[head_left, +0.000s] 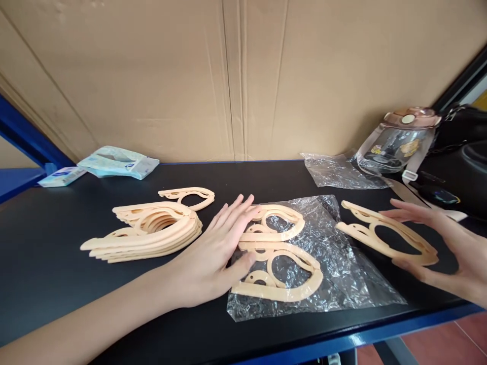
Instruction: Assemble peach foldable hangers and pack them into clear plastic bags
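Note:
A clear plastic bag (353, 276) lies on the black tabletop with two cream folding hangers (314, 284) in it, folded and one above the other. My left hand (224, 248) rests across their left ends, fingers stretched out and flat, holding nothing. To the right of the bag, my right hand (449, 248) has its thumb and fingers at opposite edges of another folded hanger (418, 256). Left of my left hand is a stack of the same hangers (182, 233), with a single hanger (201, 191) just behind it.
Blue-white soft packs (125, 162) lie at the back left. At the back right are a second clear bag (331, 170), a strapped water bottle (399, 142) and a black bag (464, 157). Cardboard (171, 76) stands behind; a blue edge (342, 342) runs along the front.

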Available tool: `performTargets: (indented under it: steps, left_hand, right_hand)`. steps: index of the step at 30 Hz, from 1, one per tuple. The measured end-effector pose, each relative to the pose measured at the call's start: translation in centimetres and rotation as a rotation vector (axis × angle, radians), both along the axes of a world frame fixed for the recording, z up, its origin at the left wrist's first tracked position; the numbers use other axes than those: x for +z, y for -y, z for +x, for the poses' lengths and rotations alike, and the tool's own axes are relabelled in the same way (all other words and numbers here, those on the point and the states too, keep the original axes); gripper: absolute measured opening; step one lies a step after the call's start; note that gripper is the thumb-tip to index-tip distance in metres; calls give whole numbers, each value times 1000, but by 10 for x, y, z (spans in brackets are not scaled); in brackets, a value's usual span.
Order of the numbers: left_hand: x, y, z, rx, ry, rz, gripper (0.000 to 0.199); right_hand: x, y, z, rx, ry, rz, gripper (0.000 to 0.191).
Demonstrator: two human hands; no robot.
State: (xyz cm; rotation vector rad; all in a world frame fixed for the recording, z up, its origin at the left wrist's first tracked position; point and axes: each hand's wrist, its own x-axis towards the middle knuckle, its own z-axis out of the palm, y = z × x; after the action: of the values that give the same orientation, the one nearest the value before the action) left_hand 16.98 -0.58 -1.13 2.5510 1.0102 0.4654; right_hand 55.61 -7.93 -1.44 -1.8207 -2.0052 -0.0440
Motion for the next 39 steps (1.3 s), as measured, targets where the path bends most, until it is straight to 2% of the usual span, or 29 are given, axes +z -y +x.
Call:
performTargets:
  steps: [4, 10, 17, 23, 25, 30, 34, 39]
  left_hand:
    - [10, -2, -1, -167, -77, -39, 77]
    - [8, -4, -1, -216, -137, -55, 96]
    - [0, -2, 0, -196, -114, 30, 96]
    - [-2, -6, -1, -226, -114, 27, 100]
    - [-2, -6, -1, -232, -108, 33, 99]
    - [-1, -3, 1, -207, -150, 22, 102]
    - [0, -2, 2, -200, -185, 29, 105]
    - [-1, -2, 2, -192, -171, 27, 106]
  right_hand:
    - [1, 9, -14, 88, -8, -34, 61]
    - [13, 5, -32, 233, -20, -196, 69]
    - [19, -10, -57, 392, -61, -346, 75]
    - [17, -16, -59, 497, -326, -418, 70]
    - [18, -16, -52, 482, -347, -452, 65]
    - [17, -17, -42, 388, -136, -357, 62]
    - [11, -12, -52, 371, -229, -308, 53]
    - [3, -4, -74, 345, -312, -243, 52]
